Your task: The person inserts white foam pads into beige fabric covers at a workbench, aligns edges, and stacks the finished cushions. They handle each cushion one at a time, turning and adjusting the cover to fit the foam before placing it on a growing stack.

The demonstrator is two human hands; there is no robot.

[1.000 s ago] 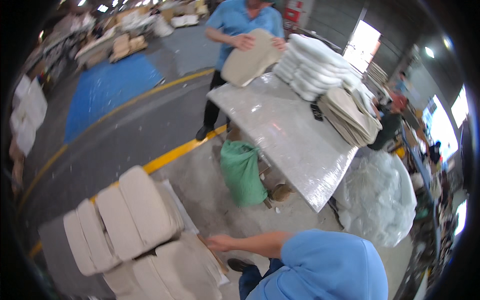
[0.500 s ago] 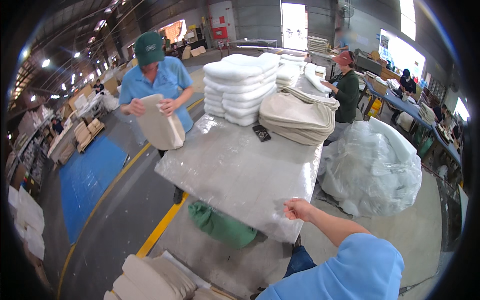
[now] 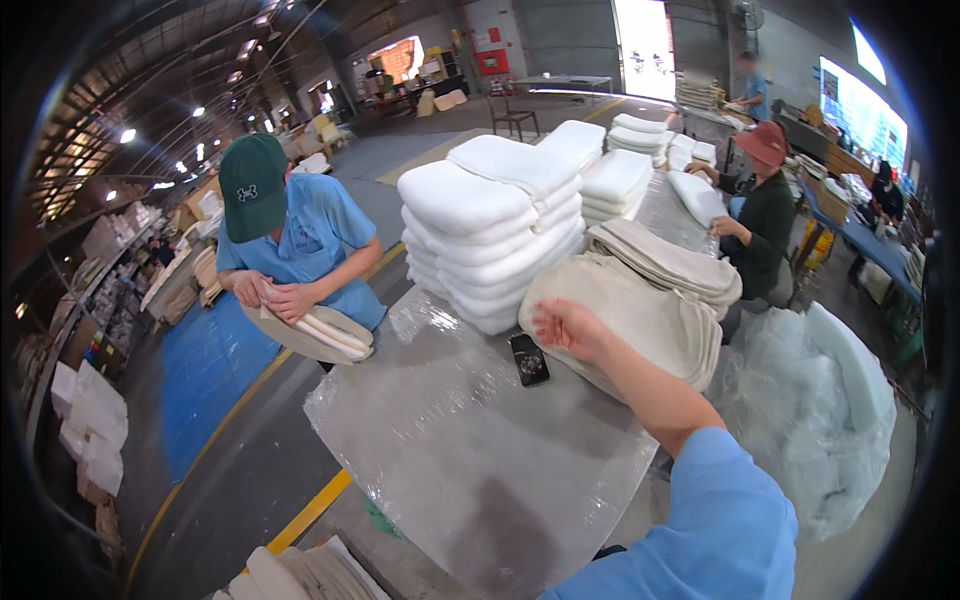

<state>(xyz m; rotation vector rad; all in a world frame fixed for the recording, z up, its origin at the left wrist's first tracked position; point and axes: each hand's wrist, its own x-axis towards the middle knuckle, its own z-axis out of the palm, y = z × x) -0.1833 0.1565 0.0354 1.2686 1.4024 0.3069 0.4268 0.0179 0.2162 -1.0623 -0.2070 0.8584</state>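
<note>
My right hand (image 3: 572, 330) reaches across the table, over the near left edge of a stack of beige fabric covers (image 3: 640, 345). Its fingers are loosely bent and slightly apart, with nothing visible in them; whether they touch the top cover I cannot tell. Just below the hand lies a black phone (image 3: 530, 360) on the plastic-covered table (image 3: 480, 460). Left of the covers rises a tall pile of white padded cushions (image 3: 490, 225). My left hand is out of view.
Across the table's left corner, a co-worker in a green cap (image 3: 254, 190) handles a beige cover with white filling (image 3: 320, 335). A co-worker in a red hat (image 3: 765, 145) holds a white pad (image 3: 697, 198). A big clear plastic bag of white padding (image 3: 815, 430) stands at right.
My right hand has moved from the table's near corner forward to the beige covers. The view has come closer to the table. The green-capped co-worker has lowered and tilted the cover.
</note>
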